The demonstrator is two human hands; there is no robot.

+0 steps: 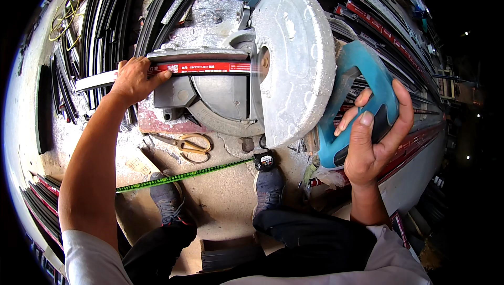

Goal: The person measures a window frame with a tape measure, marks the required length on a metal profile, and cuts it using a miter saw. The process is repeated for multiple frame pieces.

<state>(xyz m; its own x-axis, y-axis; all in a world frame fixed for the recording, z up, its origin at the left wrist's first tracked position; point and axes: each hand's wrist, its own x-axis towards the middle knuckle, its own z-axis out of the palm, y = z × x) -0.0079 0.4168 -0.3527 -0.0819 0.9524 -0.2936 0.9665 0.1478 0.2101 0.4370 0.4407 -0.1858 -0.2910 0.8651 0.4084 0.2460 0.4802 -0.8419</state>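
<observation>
A miter saw with a dusty, pale round blade guard point(294, 64) stands before me. A metal profile strip point(215, 67) with red printed film lies across its grey base point(220, 93), along the fence. My left hand point(134, 79) presses and grips this strip to the left of the blade, its thumb along the strip's face. On the right, my right hand point(370, 143) curls loosely around the teal saw handle point(333, 133), with some fingers through its opening. The guard hides where the strip's right end stops.
Scissors point(190, 145) with tan handles and a tape measure point(264, 161), its green blade pulled out leftward, lie between the saw and my shoes point(167, 198). Bundles of black profiles point(107, 28) stand at the far left, and red-filmed profiles point(378, 25) are stacked at right.
</observation>
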